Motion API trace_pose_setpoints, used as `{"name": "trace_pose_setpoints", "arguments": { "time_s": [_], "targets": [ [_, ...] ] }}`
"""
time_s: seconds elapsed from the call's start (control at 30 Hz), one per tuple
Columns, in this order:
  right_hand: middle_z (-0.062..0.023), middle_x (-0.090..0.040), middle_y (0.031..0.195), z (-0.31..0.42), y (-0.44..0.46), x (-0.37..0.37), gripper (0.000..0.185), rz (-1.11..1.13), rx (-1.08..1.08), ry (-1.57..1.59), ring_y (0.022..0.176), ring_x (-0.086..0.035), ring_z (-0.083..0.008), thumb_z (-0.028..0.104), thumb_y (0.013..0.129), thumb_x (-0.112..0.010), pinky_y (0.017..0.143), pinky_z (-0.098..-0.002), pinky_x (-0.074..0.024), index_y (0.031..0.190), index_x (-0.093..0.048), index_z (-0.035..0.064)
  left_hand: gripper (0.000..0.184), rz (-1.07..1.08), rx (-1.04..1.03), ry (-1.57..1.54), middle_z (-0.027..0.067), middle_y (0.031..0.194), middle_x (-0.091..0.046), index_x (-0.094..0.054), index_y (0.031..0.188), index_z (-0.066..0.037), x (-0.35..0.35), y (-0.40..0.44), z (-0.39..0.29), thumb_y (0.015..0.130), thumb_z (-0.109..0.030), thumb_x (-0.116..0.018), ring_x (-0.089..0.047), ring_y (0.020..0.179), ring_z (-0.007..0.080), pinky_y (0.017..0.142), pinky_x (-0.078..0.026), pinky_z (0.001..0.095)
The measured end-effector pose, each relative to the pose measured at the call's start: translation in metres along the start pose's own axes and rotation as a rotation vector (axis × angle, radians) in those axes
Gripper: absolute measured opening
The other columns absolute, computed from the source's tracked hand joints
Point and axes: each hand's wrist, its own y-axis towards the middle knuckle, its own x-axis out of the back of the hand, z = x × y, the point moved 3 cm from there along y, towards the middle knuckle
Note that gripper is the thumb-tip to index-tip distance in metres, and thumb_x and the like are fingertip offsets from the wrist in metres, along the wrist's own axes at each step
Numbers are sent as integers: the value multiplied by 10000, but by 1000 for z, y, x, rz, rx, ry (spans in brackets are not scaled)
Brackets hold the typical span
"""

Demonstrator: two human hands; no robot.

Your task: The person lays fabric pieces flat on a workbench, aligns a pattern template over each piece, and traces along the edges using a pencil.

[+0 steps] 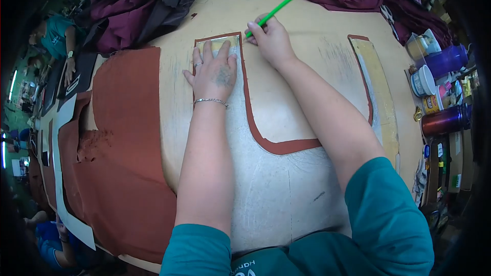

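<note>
My left hand [217,74] lies flat with spread fingers on the narrow upper end of a pale grey pattern template [286,189]. Yellowish tape covers the template's upper ends. Beneath it is a rust-brown fabric piece [294,146], showing as a band along the curved inner edge and the top. My right hand [271,43] grips a green pencil [281,6]; its lower tip sits beside the top right corner of that narrow end. Whether the tip touches the fabric or table, I cannot tell. My right forearm crosses over part of the template.
More rust-brown fabric [128,174] lies at left, beside a white strip [64,174]. Maroon and dark cloth [128,10] is heaped along the table's [235,0] far side. A white cup [423,81] and purple bottles [445,61] line the right edge. Another person [59,36] works at far left.
</note>
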Motion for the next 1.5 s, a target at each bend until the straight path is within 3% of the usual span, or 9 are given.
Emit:
{"name": "trace_pose_setpoints", "arguments": {
  "time_s": [0.17,0.27,0.37,0.6,0.87,0.93,1.1,1.2,1.5],
  "targets": [
    [-87,-594,767,-10,13,-11,172,-46,89,-199,702,-576,-119,156,864,-545,621,-238,-481,885,-502,-10,411,-28,-15,-7,74,1401,-259,-405,1280,-289,-7,0,4,880,-379,-380,-179,1310,299,983,-150,625],
    [-170,-609,747,0,1,-12,234,-45,169,-326,683,-608,-295,219,833,-564,642,-357,-475,919,-530,4,409,-41,-23,-11,76,1399,-261,-412,1276,-287,-6,0,3,878,-378,-381,-183,1307,302,983,-149,625],
    [-145,-600,722,20,-30,-13,214,15,235,-483,639,-592,-209,208,839,-573,601,-305,-460,895,-534,6,407,-64,-30,-17,73,1395,-265,-417,1273,-285,-8,1,5,878,-376,-380,-188,1304,300,985,-145,625],
    [-118,-557,781,65,-182,9,133,453,521,-461,711,-540,-292,38,733,-610,651,-358,-457,824,-514,55,408,-95,-38,-19,56,1394,-268,-420,1270,-287,-11,1,7,874,-382,-386,-190,1302,292,989,-138,626],
    [-102,-571,812,43,-222,124,92,217,-3,-207,768,-560,-232,93,803,-594,674,-313,-441,849,-556,23,356,-173,-22,-21,76,1296,-407,-535,1170,-214,-3,0,4,838,-338,-506,-321,1230,273,978,-248,554],
    [-100,-577,814,44,-219,121,100,210,35,-200,768,-563,-220,114,815,-591,686,-311,-441,853,-564,26,231,-497,-319,-258,105,1124,-535,-623,980,-96,-4,-7,15,792,-228,-593,-449,1087,264,924,-343,435],
    [-117,-557,798,48,-217,120,138,211,45,-206,749,-548,-277,131,802,-597,667,-334,-436,819,-539,7,78,-102,-951,-621,101,762,-580,-569,782,-18,49,-176,-89,730,-39,-625,-559,671,251,586,-443,313],
    [-88,-574,820,53,-216,122,91,218,71,-251,756,-564,-199,119,819,-587,668,-291,-444,846,-591,32,256,339,-998,-499,54,1071,-542,-585,970,-101,13,-247,-128,762,-247,-611,-518,985,232,842,-376,430],
    [-43,-590,817,38,-204,251,126,165,-188,-208,800,-573,-151,129,862,-541,753,-276,-445,907,-494,21,510,321,-872,-176,-20,1325,-379,-486,1211,-291,-9,-256,-134,751,-502,-545,-271,1267,218,958,-189,548]
  ]
}}
